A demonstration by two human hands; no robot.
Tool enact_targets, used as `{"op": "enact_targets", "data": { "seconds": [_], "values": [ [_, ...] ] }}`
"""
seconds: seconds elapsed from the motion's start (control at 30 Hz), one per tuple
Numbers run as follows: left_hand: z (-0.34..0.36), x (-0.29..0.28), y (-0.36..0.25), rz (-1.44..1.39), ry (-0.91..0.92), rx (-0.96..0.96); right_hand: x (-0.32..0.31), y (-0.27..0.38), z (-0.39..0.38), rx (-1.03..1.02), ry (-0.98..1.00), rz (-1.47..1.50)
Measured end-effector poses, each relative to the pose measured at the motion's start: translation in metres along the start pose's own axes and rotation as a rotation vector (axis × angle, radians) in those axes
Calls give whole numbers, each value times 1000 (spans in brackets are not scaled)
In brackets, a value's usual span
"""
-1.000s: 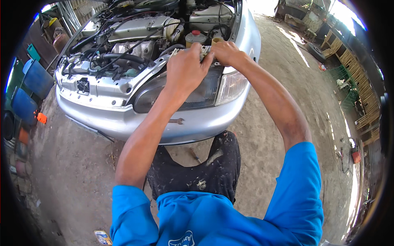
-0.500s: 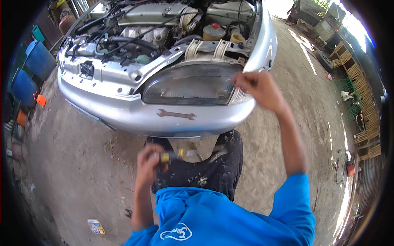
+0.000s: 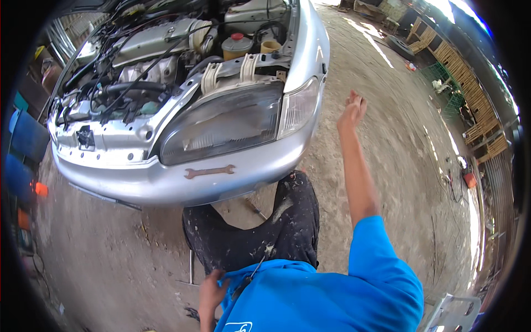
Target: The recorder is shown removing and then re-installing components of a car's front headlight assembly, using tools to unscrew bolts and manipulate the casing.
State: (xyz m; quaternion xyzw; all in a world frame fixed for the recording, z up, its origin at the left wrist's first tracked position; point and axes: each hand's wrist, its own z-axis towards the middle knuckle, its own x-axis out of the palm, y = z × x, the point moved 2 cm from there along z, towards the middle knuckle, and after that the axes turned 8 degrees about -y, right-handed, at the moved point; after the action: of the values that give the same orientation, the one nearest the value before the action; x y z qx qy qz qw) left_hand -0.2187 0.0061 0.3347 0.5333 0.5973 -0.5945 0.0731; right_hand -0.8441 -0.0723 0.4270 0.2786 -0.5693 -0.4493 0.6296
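Observation:
My left hand (image 3: 210,293) is low against the hem of my blue shirt (image 3: 310,299), its fingers bent. Just beside those fingers shows a screwdriver (image 3: 243,285), dark at the handle, its thin shaft slanting up over the shirt; shirt folds partly hide the grip. Out past the car's front corner, my right hand (image 3: 353,110) is raised over the dirt floor with its fingers drawn together; whatever they hold is too small to make out. A rusty open-end wrench (image 3: 209,171) lies on the silver bumper (image 3: 127,185), below the headlight (image 3: 227,124) and the clear corner lamp (image 3: 298,108).
The engine bay (image 3: 144,72) is open, with a red-capped reservoir (image 3: 237,47) inside. Blue drums (image 3: 27,135) stand at the left. A tyre (image 3: 399,47) and a bamboo rack (image 3: 464,83) are at the right. Part of a pale chair (image 3: 451,312) shows at the lower right.
My right hand has left the corner lamp and swung out to the right of the car. My left hand has come down toward the shirt with the screwdriver. The view has turned to the right.

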Motion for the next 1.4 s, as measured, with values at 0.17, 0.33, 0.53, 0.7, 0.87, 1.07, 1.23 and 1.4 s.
{"op": "enact_targets", "data": {
  "seconds": [0.17,0.33,0.53,0.7,0.87,1.07,1.23,1.4],
  "values": [
    [5,3,24,-168,-327,-136,27,1,56,-306,-58,-333],
    [3,28,5,-320,-277,-90,72,-14,-58,-496,-16,-428],
    [52,11,-43,-249,-328,115,44,-3,-68,-413,396,-187],
    [77,-10,-78,-266,-455,180,40,10,-69,-501,359,-327],
    [13,43,-20,76,-110,232,22,70,-157,-228,599,-36],
    [-17,59,6,55,-177,113,14,101,-230,-329,1075,-86],
    [13,25,-12,-92,-253,-12,88,131,-196,-969,1006,-337],
    [95,-65,-41,-176,-793,260,126,107,-166,-1085,987,-903]
  ]
}}
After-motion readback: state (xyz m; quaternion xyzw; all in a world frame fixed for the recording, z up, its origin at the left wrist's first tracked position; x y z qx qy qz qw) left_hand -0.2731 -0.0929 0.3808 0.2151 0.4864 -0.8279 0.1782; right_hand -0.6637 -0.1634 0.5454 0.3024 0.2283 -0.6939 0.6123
